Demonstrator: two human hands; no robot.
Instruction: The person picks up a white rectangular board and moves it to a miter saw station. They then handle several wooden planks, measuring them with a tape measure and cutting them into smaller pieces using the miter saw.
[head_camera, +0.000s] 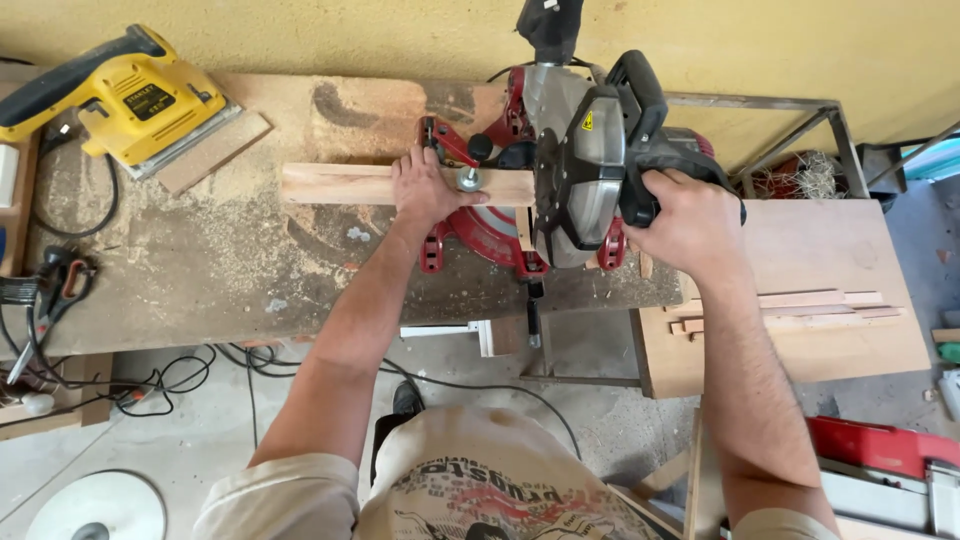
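Observation:
A red and black mitre saw (575, 170) stands on a dusty wooden workbench (230, 270). A pale wooden plank (335, 184) lies across the saw's base, running out to the left. My left hand (425, 188) presses flat on the plank just left of the blade guard. My right hand (690, 222) grips the saw's black handle, with the saw head lowered over the plank.
A yellow electric sander (125, 95) sits at the bench's back left. Pliers (55, 290) and cables (150, 380) lie at the left edge. A plywood board (820, 330) with several thin wood strips (800, 305) lies to the right. A red tool (880, 445) is at lower right.

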